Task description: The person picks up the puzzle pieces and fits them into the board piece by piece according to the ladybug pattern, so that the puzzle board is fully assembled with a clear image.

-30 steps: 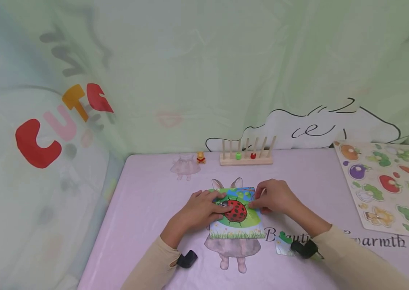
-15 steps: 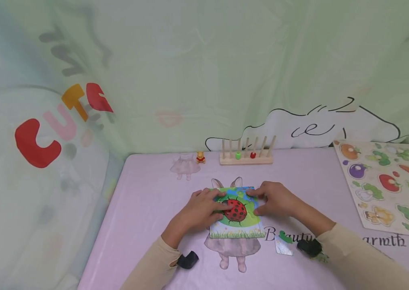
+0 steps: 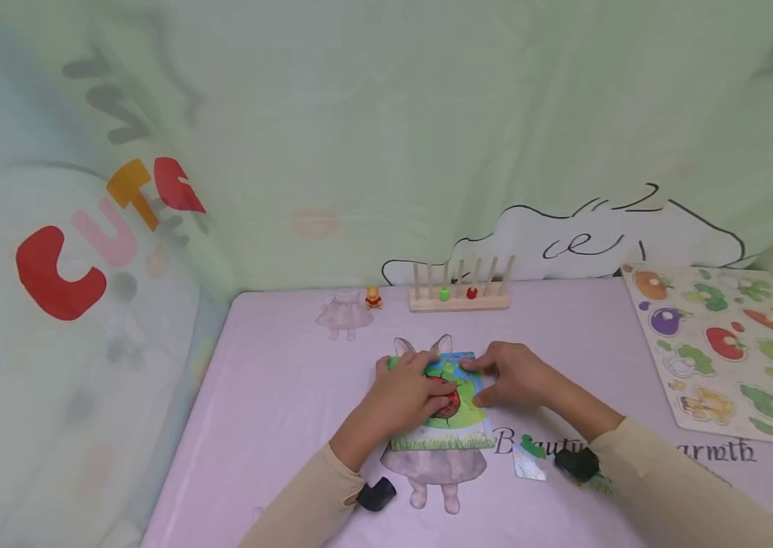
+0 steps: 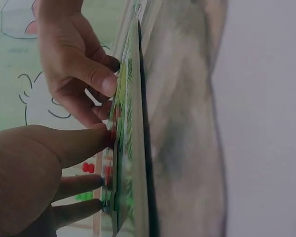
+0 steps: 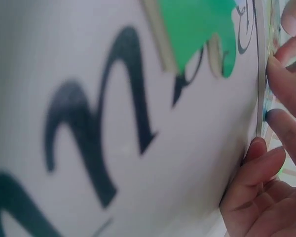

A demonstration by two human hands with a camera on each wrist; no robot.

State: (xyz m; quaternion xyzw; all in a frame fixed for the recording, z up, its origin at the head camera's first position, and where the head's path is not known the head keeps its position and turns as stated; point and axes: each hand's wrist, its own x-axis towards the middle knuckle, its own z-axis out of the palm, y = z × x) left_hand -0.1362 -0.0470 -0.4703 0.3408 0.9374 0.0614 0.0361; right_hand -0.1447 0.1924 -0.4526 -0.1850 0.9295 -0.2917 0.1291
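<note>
A ladybug jigsaw puzzle (image 3: 441,439) with a green, grassy border lies flat on the table in the head view. My left hand (image 3: 403,390) rests across its left and middle part, covering some of the ladybug. In the left wrist view the fingertips (image 4: 101,136) of that hand press down on the puzzle's face. At the puzzle's right side, my right hand (image 3: 518,374) touches the upper right pieces with thumb and forefinger spread apart. The right wrist view shows its other fingers (image 5: 261,170) curled beside the board's edge. A loose puzzle piece (image 3: 528,462) lies right of the board.
Part of another loose piece (image 3: 603,484) shows by the right wrist camera (image 3: 576,464). Farther back stand a small bear figure (image 3: 373,297) and a wooden peg rack (image 3: 459,303) with green and red beads. A vegetable puzzle board (image 3: 684,411) lies at right.
My right hand has gone from pinching at the puzzle's right edge to touching it with spread thumb and forefinger. My left hand has shifted right, over more of the ladybug.
</note>
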